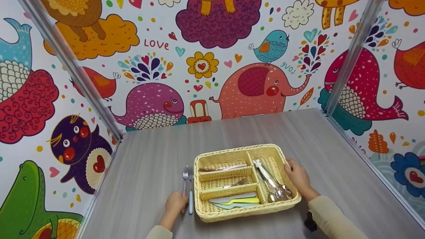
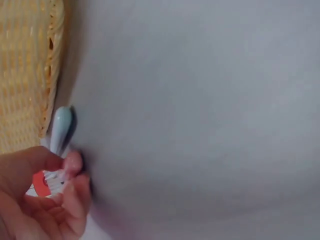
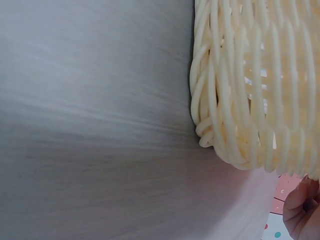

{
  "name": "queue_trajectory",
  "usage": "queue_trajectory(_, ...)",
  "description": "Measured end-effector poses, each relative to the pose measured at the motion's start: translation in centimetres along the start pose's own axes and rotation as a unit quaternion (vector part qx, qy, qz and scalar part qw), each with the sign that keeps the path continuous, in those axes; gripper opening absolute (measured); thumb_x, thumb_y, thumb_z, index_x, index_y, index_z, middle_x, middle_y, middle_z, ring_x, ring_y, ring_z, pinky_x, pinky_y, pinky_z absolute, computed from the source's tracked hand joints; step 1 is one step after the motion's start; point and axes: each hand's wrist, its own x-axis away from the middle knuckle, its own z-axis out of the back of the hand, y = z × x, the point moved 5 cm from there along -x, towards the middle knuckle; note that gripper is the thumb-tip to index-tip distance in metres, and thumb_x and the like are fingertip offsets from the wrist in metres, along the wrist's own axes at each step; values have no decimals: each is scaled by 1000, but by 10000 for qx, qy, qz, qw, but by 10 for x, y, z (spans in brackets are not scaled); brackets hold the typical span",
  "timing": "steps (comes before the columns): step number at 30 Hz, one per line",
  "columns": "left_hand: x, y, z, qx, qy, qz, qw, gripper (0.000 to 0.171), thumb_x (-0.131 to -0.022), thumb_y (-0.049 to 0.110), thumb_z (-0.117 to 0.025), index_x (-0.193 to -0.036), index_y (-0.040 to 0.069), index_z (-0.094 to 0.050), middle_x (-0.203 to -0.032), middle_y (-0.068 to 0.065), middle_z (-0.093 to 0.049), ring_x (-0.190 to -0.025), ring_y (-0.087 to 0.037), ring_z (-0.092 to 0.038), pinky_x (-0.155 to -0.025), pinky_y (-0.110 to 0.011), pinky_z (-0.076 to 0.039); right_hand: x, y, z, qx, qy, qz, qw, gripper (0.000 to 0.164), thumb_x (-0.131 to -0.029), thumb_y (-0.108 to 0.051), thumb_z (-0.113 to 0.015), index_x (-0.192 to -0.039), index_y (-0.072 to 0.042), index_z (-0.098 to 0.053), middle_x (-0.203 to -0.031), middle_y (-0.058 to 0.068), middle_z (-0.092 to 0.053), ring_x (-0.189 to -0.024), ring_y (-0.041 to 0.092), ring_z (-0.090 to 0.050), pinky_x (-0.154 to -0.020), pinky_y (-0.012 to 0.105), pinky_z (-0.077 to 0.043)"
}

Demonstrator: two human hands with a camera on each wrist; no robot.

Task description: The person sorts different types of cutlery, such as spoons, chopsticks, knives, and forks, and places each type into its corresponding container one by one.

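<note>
My left hand (image 1: 176,203) pinches the handle of a pink-handled fork (image 1: 184,181), whose tines point away from me. Right beside it lies a fork with a blue-grey handle (image 1: 190,199), along the basket's left side. In the left wrist view, thumb and fingers close around the pink handle end (image 2: 73,162), just by the rounded blue-grey handle end (image 2: 62,120). My right hand (image 1: 300,177) grips the right rim of the woven cutlery basket (image 1: 239,215). In the right wrist view, its curled fingers (image 3: 300,207) show at the far end of the basket wall.
Dividers part the basket. Knives with grey, yellow and pale green handles (image 1: 244,200) lie in the front section, spoons (image 1: 277,192) in the right one, more cutlery (image 1: 229,168) behind. A grey wood-grain table (image 1: 149,159) lies beneath; printed cartoon panels (image 1: 202,86) enclose it.
</note>
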Motion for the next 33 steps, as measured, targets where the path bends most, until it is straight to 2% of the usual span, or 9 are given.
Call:
queue_trajectory(5, -1, 0, 0, 259, -52, -8, 9996, 28, -79, 7, -54, -51, 9, -51, -35, 6, -40, -31, -7, -38, -34, -19, -29, -1, 0, 0, -15, -7, -63, 10000, 36, -92, -19, -51, -123, -1, -53, -57, -3, -41, -46, 10, -35, -45, 27, -28)
queue_trajectory(10, -3, -5, 4, 741, -293, 261, 9965, 28, -79, 7, -55, -51, 9, -50, -40, 5, -43, -35, -7, -41, -35, -18, -36, -1, 0, 1, -32, 0, -13, 10000, 36, -92, -19, -52, -122, -1, -53, -57, -3, -41, -47, 11, -36, -46, 27, -29)
queue_trajectory(14, -10, -6, 16, 938, -301, 401, 9943, 25, -79, 9, -54, -54, 9, -50, -46, 2, -47, -40, -9, -45, -38, -19, -42, 0, 0, 0, -73, -36, 13, 10000, 37, -92, -20, -51, -123, 0, -53, -56, -3, -40, -45, 10, -33, -45, 26, -28)
queue_trajectory(18, -18, 6, 33, 1211, -168, 154, 9924, 16, -79, 10, -55, -65, 2, -58, -49, 0, -52, -43, -10, -50, -39, -21, -43, 1, 1, 0, -80, -38, 1, 10000, 37, -93, -21, -51, -124, -1, -52, -55, -3, -40, -43, 10, -32, -44, 26, -28)
queue_trajectory(20, -22, 18, 41, 1249, -28, -99, 9921, 12, -80, 9, -57, -73, 0, -60, -50, 0, -53, -44, -10, -50, -41, -21, -41, 0, 1, 0, -76, 7, 9, 10000, 36, -92, -20, -52, -123, -1, -53, -56, -2, -41, -45, 10, -34, -45, 26, -29)
queue_trajectory(23, -26, 43, 50, 1113, 250, -639, 9914, 15, -83, 15, -60, -76, 1, -62, -52, 0, -55, -45, -9, -49, -43, -22, -40, 0, 1, 1, -45, 60, 10, 10000, 36, -92, -20, -52, -123, -1, -53, -57, -2, -42, -46, 11, -35, -46, 27, -29)
queue_trajectory(27, -26, 81, 51, 468, 555, -1635, 9839, 25, -86, 26, -61, -71, 7, -63, -59, 2, -57, -51, -8, -47, -48, -23, -41, 0, 1, 2, -4, 122, 0, 9999, 35, -91, -20, -52, -122, -2, -54, -58, -2, -43, -48, 11, -36, -46, 27, -29)
queue_trajectory(29, -24, 99, 45, 1, 550, -2295, 9718, 25, -86, 27, -62, -69, 10, -61, -62, 3, -57, -53, -7, -45, -49, -22, -40, 0, 1, 2, -19, 125, -7, 9999, 35, -91, -20, -53, -122, -2, -55, -58, -2, -43, -49, 11, -36, -47, 27, -30)
queue_trajectory(33, -20, 126, 26, -890, 392, -3421, 9346, 24, -83, 22, -65, -62, 12, -58, -58, 5, -52, -51, -5, -38, -45, -20, -34, 0, 1, 1, -82, 91, -61, 9999, 36, -91, -19, -53, -122, -2, -54, -58, -2, -43, -48, 10, -36, -47, 26, -30)
